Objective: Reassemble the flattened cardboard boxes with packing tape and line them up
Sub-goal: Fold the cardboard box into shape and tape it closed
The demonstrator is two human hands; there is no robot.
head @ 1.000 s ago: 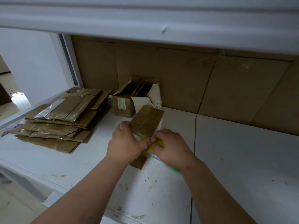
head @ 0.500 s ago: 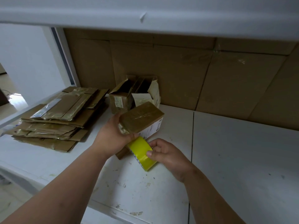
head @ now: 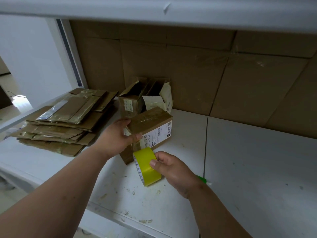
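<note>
A small brown cardboard box [head: 151, 122] with a white shipping label on its side lies on the white shelf [head: 248, 160]. My left hand [head: 116, 136] grips its near-left end, thumb on the labelled side. Just below the box, my right hand [head: 169, 167] holds a yellow roll of packing tape [head: 145, 164] against the box's near corner. Two assembled boxes [head: 135, 98] with open flaps stand behind, against the back wall. A pile of flattened cardboard boxes [head: 63, 121] lies at the left.
Brown cardboard sheets [head: 205, 74] line the back wall. An upper shelf [head: 154, 9] hangs low overhead. A green object [head: 202, 179] peeks out from behind my right wrist. The shelf's front edge runs diagonally below my arms.
The box was turned from standing on end to lying on its side with the label facing me. My right hand drew the tape roll down and toward me, out from behind the box.
</note>
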